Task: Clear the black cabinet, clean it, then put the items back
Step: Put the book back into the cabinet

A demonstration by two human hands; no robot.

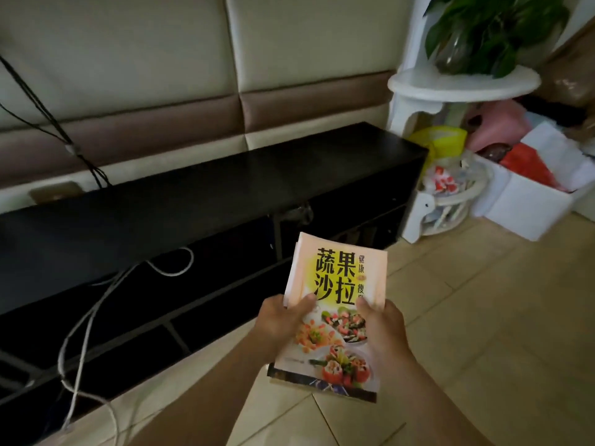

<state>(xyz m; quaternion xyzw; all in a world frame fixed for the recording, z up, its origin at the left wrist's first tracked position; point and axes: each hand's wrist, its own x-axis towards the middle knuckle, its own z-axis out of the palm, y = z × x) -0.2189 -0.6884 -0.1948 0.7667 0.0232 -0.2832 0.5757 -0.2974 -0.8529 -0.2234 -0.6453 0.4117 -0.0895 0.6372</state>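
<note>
The black cabinet point(193, 194) is long and low and stands against a padded wall, running from far left of the fingers to just beyond the fingertips. Its top is bare and its open compartments are too dark to read. Up and far left of the fingers, thin black cables point(48, 123) run down the wall and pass behind the cabinet top. A pale grey cable point(83, 317) loops out of the cabinet front and trails to the tiled floor point(483, 317), well left of the fingers.

The left hand point(283, 323) grips the left edge of a stack of books point(335, 310), its thumb lying on the top cover and its fingers hidden beneath. The stack is held above the floor, just in front of the cabinet's right half. Its top cover bears large Chinese characters and pictures of salads, and a darker cover shows under its near end. The right hand point(383, 329) grips the right edge in the same manner, thumb on top and fingers underneath.

Up and right of the fingers a white stand point(463, 83) carries a green plant point(492, 30). A yellow bag point(441, 140) lies below its shelf. Farther right a white box point(528, 201) holds red and white things.
</note>
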